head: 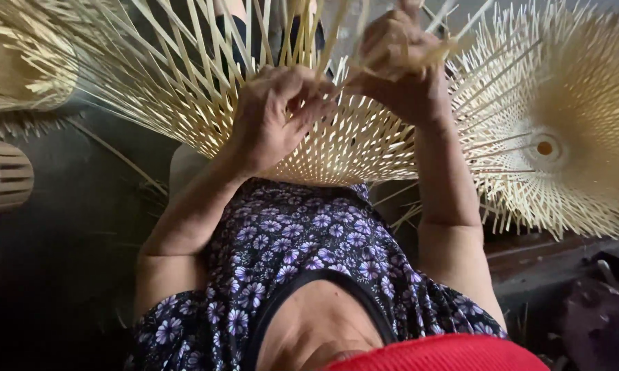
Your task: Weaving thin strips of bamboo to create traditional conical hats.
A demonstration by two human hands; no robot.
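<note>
I see no packages, labels, signs or screens anywhere in this view; nothing printed or displayed shows among what lies before me, so I have none to place.

woven cone (584,117) cut off right

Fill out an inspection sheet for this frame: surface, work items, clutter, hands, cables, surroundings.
Surface: dark floor, dim, loose strips lying on it.
Work items: half-woven bamboo frame on the lap, loose bamboo strips fanning outward.
Clutter: finished woven piece at right; another woven piece upper left; small slatted basket at left edge.
Hands: left hand pinching strips; right hand gripping strips.
Cables: nothing seen.
Surroundings: floral dress; dark bundle lower right.
</note>
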